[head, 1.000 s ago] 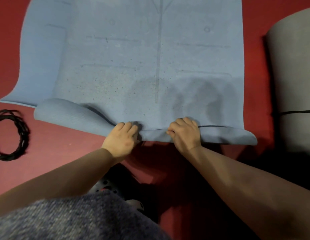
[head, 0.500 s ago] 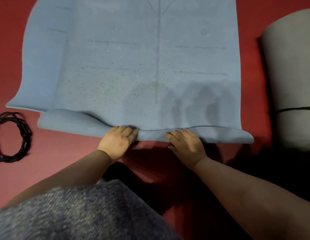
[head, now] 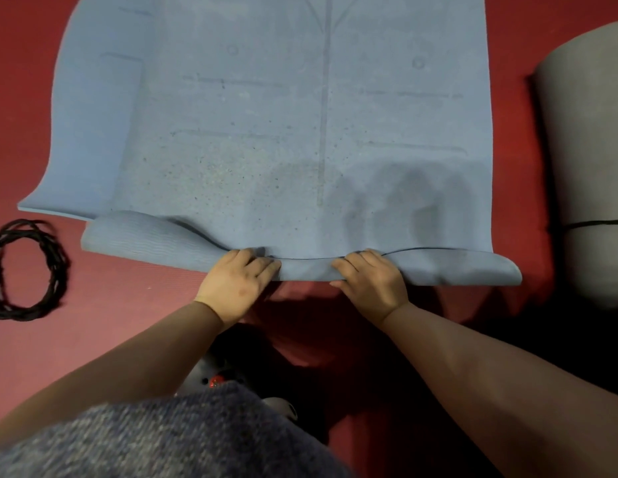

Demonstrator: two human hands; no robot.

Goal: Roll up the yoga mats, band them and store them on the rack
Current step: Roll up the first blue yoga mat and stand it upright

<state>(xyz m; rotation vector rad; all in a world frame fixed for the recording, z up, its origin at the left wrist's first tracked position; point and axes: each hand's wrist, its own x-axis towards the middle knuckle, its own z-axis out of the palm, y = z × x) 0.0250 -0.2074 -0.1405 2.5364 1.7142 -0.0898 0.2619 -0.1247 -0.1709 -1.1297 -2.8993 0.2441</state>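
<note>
A blue yoga mat [head: 273, 125] lies flat on the red floor, and its near end is turned over into a low, loose first roll [head: 449, 267]. My left hand [head: 236, 282] rests on the roll left of centre, fingers laid flat across its top. My right hand [head: 371, 281] presses on the roll right of centre, fingers on top and thumb along the near side. The roll bulges higher at its left end [head: 138, 239]. A grey rolled mat [head: 590, 150] with a thin black band [head: 597, 223] around it lies at the right.
A coil of black bands [head: 24, 267] lies on the red floor [head: 121, 305] at the left. My grey knitted clothing and a shoe fill the bottom of the view. No rack shows.
My fingers have gone from curled over the turned edge to lying flatter on the roll. The roll sits a little further onto the mat.
</note>
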